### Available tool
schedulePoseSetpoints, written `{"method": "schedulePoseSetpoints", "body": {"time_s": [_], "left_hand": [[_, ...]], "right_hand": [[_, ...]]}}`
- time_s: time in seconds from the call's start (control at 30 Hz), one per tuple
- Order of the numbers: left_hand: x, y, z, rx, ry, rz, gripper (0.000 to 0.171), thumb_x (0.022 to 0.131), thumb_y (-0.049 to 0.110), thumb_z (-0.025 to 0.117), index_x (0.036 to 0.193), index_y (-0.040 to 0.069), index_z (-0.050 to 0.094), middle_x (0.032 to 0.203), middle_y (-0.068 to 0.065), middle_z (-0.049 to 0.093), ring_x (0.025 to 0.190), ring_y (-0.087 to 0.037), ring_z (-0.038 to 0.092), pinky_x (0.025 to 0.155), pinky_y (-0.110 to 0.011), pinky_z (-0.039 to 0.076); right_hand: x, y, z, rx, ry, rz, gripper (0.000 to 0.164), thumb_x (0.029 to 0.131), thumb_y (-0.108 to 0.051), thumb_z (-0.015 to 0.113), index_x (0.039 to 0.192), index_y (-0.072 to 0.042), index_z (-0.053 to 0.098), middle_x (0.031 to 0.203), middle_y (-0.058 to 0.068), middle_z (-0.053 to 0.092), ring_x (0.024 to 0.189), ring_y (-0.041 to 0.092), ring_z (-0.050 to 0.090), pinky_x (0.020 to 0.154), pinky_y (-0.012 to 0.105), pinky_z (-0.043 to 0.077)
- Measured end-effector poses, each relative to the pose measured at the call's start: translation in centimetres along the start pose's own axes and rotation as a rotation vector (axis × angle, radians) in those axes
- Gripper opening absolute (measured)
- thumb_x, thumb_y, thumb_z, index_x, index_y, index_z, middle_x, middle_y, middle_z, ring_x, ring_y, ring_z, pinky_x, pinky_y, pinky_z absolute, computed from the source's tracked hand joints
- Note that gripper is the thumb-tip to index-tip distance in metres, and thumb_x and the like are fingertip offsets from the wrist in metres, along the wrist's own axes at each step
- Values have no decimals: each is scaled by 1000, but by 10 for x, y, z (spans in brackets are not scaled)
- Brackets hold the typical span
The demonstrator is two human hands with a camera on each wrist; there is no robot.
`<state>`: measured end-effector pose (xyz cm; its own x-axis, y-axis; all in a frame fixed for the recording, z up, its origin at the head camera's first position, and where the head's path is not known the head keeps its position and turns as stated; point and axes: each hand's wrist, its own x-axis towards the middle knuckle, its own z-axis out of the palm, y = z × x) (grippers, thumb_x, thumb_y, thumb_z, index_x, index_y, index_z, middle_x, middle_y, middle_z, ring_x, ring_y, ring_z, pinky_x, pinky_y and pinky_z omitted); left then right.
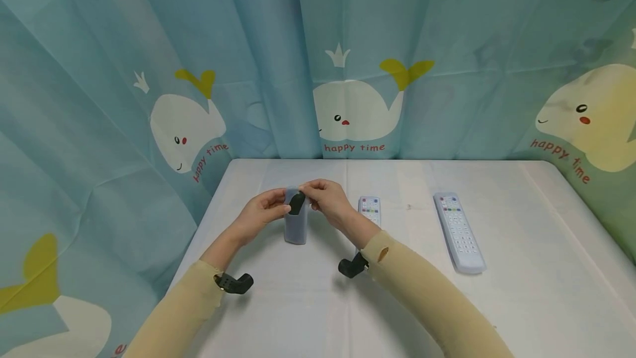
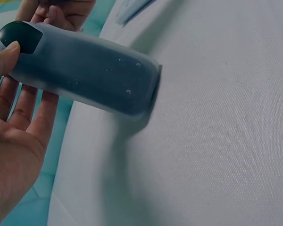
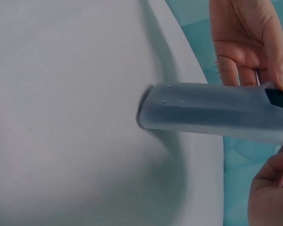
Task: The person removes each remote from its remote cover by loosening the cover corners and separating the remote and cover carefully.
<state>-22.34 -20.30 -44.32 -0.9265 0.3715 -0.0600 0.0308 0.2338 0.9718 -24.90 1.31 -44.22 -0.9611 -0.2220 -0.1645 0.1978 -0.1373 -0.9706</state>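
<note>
Head view: white table before a blue curtain with white whales and the words "happy time"; left of centre, a translucent cover tilted up over the table, a dark piece bare near its top; at its left side, the left hand, thumb and fingers closed on it; at its top right, the right hand, fingertips pinching the edge; beige sleeves on both arms, a black device at each wrist; just right, a pale remote partly hidden behind the right wrist; farther right, well apart, a second remote, buttons up; left wrist view: the cover large and slanting, darkness visible through its cloudy wall; left thumb pressed on the dark piece, other fingers underneath; right hand beyond, partly cut off; lower end close to the table, contact hard to tell; right wrist view: the cover almost level, left thumb on the dark piece, left fingers behind; right hand below, fingers curled, grip cut off at the edge of view
</note>
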Motion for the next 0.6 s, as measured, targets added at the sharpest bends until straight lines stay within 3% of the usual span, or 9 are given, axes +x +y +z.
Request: {"method": "schedulePoseSetpoints", "body": {"time_s": [0.27,0.47,0.6], "left_hand": [[0,-2,2,-15,24,4,54,101,22,68,148,4,49,140,-16,58,127,-29,58,104,-45,49],[-1,-1,5,-25,46,-12,54,101,21,68,149,5,49,144,-15,56,129,-30,57,105,-47,48],[-2,0,6,-31,70,-18,54,101,21,68,149,4,49,143,-16,56,128,-30,58,104,-46,49]], "right_hand": [[-4,2,-1,-52,-21,-24,25,102,-19,66,114,2,72,105,8,69,89,16,64,85,27,56],[-11,4,-6,-145,-66,-84,26,103,-16,61,117,3,72,112,10,72,97,19,68,95,37,55],[-16,5,-8,-173,-88,-129,29,96,-10,61,121,1,72,117,10,72,101,21,69,100,47,51]]}}
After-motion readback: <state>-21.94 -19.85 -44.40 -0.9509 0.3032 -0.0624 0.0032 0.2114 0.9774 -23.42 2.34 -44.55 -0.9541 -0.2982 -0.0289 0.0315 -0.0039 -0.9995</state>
